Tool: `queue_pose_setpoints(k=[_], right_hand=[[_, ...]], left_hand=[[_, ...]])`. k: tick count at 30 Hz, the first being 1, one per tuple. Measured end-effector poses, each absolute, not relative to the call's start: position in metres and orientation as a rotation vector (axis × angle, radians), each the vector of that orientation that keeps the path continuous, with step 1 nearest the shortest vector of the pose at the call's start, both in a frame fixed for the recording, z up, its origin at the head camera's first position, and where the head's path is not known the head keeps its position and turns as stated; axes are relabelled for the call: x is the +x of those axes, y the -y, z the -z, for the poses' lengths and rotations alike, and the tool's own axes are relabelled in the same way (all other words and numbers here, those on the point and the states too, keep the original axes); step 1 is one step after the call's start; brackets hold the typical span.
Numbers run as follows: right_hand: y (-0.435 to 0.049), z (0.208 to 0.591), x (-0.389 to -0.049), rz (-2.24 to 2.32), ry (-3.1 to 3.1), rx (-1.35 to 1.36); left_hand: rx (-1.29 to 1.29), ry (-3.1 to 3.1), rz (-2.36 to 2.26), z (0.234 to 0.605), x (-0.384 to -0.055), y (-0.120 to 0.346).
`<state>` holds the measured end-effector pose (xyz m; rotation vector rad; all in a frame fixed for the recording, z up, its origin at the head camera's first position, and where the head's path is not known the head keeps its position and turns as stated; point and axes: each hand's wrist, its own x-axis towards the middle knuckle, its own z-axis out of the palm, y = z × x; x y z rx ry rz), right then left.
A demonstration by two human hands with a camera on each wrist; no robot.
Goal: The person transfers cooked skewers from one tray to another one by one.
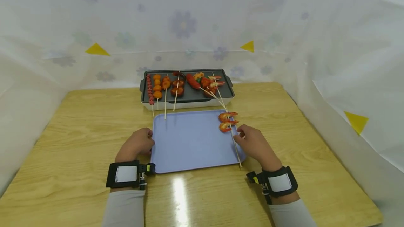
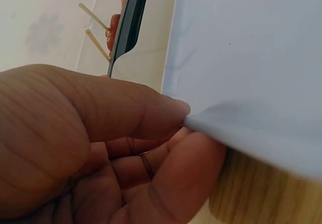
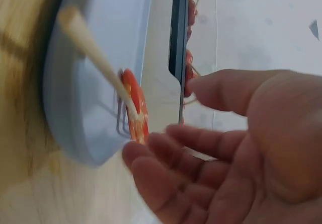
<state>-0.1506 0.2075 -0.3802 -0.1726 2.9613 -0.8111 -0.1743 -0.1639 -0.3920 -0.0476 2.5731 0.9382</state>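
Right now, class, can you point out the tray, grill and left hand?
Tray point(image 1: 189, 142): head view, bare middle.
Grill point(image 1: 193, 96): head view, bare dark plate.
Left hand point(image 1: 139, 143): head view, back of it.

Flowered sheeting point(image 1: 183, 23) is hanging at twelve o'clock, a yellow triangle point(image 1: 97, 49) is showing at ten; light point(image 1: 180, 199) is gleaming on the wooden table point(image 1: 82, 132) at six.

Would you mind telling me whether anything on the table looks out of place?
Mildly: the shrimp skewer lies along the right side of the tray, its stick seemingly overhanging the near side, rather than resting fully inside.
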Motion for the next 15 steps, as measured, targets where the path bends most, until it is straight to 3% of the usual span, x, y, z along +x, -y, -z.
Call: queue_pose_setpoints(k=[15], right_hand=[[-0.213, 0.383, -0.17, 0.983, -3.144, -0.496]], left_hand=[[-0.057, -2.566, -0.95, 0.393, -0.172, 0.166]])
